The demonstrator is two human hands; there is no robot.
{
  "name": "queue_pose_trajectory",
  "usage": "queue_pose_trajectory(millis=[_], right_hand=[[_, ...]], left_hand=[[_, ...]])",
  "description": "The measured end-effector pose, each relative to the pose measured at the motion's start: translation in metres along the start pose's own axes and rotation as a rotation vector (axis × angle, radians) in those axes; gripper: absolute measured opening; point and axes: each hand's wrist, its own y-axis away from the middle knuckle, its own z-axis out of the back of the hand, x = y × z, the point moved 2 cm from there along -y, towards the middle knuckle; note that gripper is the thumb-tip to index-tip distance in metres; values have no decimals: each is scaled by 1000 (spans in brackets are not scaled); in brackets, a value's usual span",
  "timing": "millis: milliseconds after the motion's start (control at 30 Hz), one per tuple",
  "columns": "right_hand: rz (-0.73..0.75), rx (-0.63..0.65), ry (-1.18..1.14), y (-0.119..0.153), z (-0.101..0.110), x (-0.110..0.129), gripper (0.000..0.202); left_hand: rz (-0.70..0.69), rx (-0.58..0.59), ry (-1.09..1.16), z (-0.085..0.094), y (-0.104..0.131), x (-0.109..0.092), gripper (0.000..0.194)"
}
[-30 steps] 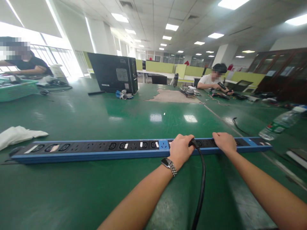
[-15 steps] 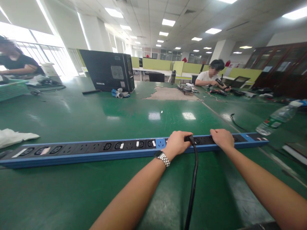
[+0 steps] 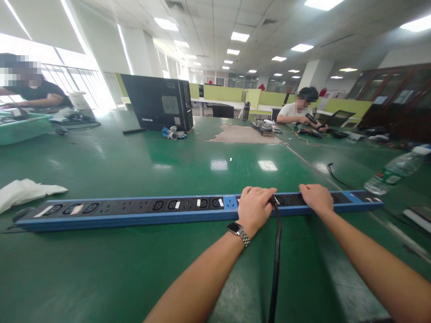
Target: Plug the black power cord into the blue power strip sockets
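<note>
Your left hand (image 3: 255,207) pinches the black plastic plug (image 3: 274,200) of a black cable (image 3: 277,251) at the long blue-and-black socket strip (image 3: 193,214), spanning ten to two o'clock. At one o'clock your right hand (image 3: 317,198) rests across it, probably bracing it; I cannot tell its grip.

A watch (image 3: 239,233) with a dark, rectangular face (image 3: 233,227) and a silvery link band (image 3: 244,238) circles the left wrist (image 3: 246,226); the left hand (image 3: 255,208) beyond the watch and the forearm (image 3: 198,278) behind it are bare
</note>
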Motion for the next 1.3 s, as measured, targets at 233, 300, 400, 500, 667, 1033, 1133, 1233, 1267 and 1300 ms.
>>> queue_pose_trajectory(millis=[233,300,400,500,667,1033,1133,1233,1267,1300], right_hand=[[-17,19,9,-1,1,-1,52],[-13,22,8,-1,1,-1,52],[-8,31,11,0,2,0,53],[-9,35,17,0,2,0,52],[2,3,9,-1,0,-1,51],[17,37,26,-4,-3,-5,52],[8,38,14,-4,-3,-5,52],[6,40,0,-3,-3,-4,52],[6,39,-1,-3,-3,-5,51],[8,36,-2,-3,-3,-5,51]], left_hand=[[230,-462,448,29,-7,23,33],[199,-515,432,48,-6,32,31],[252,-625,245,93,13,52,33],[244,-528,-22,142,49,76,33],[447,-408,-44,185,105,110,47],[301,-165,-56,178,107,105,34],[282,-152,-64,181,107,103,31],[296,-134,-59,183,104,102,30],[296,-124,-54,183,102,102,30],[294,-115,-50,183,101,101,30]])
